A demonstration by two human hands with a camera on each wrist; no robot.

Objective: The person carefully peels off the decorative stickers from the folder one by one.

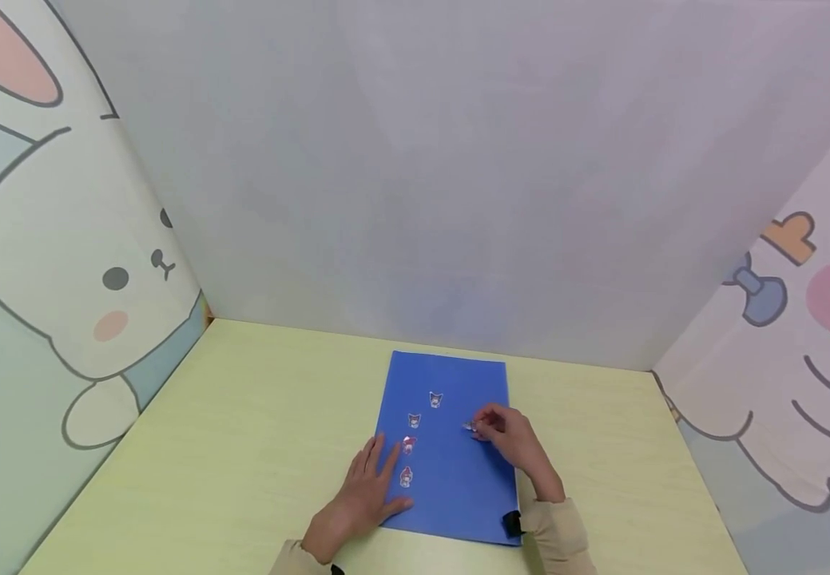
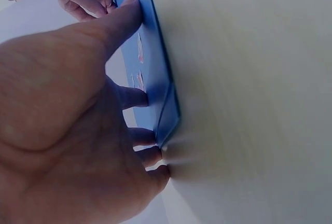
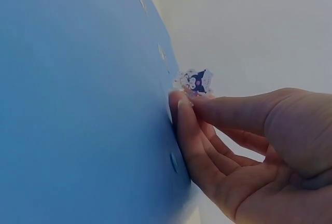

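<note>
A blue folder [image 1: 458, 495] lies on the table, with several small cartoon stickers in a line on its left half. The topmost sticker [image 1: 435, 400] sits near the folder's upper middle. My right hand [image 1: 511, 435] pinches another cartoon sticker [image 3: 197, 81] between thumb and fingers, over the folder's right side. In the right wrist view this sticker stands up from the fingertips. My left hand [image 1: 364, 491] rests with fingers spread on the folder's lower left edge, beside the lower stickers [image 1: 406, 477]. Its thumb [image 2: 127, 16] touches the blue surface.
The pale yellow table [image 1: 256, 415] extends on both sides of the folder. A plain light curtain [image 1: 422, 176] stands behind it, with cartoon-printed panels at left and right. A small black object [image 1: 511, 524] shows at the right sleeve.
</note>
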